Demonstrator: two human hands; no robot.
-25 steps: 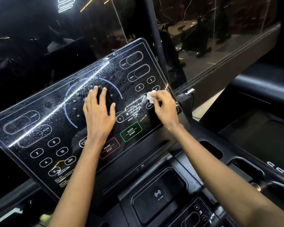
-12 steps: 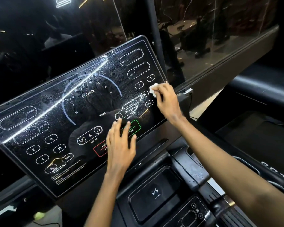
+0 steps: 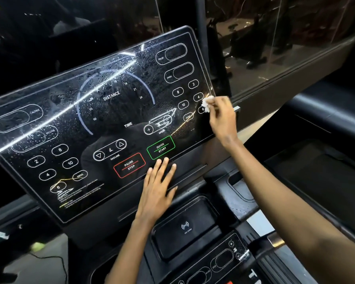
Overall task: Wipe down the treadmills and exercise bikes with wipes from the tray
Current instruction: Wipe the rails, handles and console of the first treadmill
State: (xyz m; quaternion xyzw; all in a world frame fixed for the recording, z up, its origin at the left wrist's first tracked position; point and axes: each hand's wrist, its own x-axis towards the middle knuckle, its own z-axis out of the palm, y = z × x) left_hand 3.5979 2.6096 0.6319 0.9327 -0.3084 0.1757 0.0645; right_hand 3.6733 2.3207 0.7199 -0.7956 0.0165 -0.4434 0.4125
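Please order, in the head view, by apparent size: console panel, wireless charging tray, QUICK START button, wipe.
1. console panel
2. wireless charging tray
3. QUICK START button
4. wipe, partly hidden in the right hand, so its full size is unsure.

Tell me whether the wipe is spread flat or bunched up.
Bunched up: the wipe is a small white wad pinched by the right hand at the right edge of the console.
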